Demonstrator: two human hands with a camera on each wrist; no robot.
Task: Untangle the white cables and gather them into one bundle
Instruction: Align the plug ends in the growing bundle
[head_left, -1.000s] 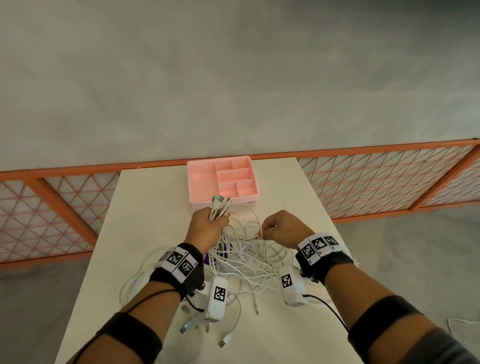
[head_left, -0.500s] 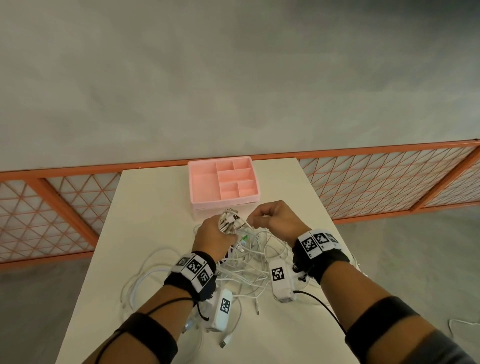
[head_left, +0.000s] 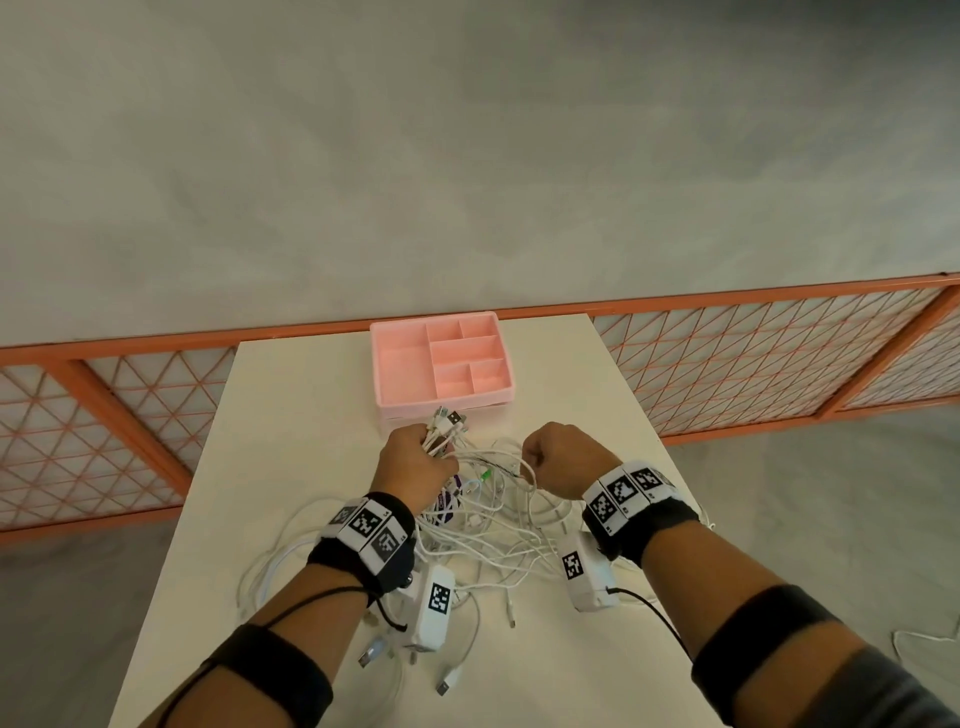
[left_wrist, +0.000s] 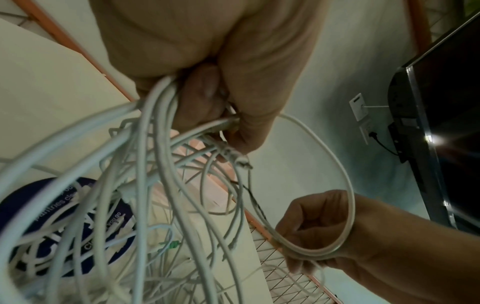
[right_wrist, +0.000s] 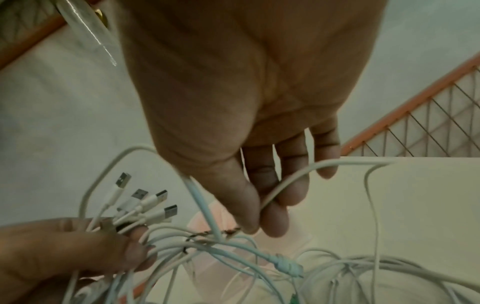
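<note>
My right hand (head_left: 558, 457) has pulled right, away from my left hand (head_left: 415, 462), drawing out 1 pinched strand; my left grip stays fisted round the thin white cables (head_left: 483, 525) mid-bench. The tangle remains.

We can't trace any single strand through the white cables (head_left: 483, 525): they overlap too densely between the wrists in the head view. The left hand (left_wrist: 207, 67) covers the stretch of cable inside its fist, so we can't count the strands held. The purple label (left_wrist: 64, 226) under the tangle is mostly hidden and its text is only partly legible. The right hand (right_wrist: 246, 127) is cut off by the top edge in its wrist view, the cable ends near its fingertips (right_wrist: 275, 224) are blurred, and both forearms run off the head view's bottom edge.
</note>
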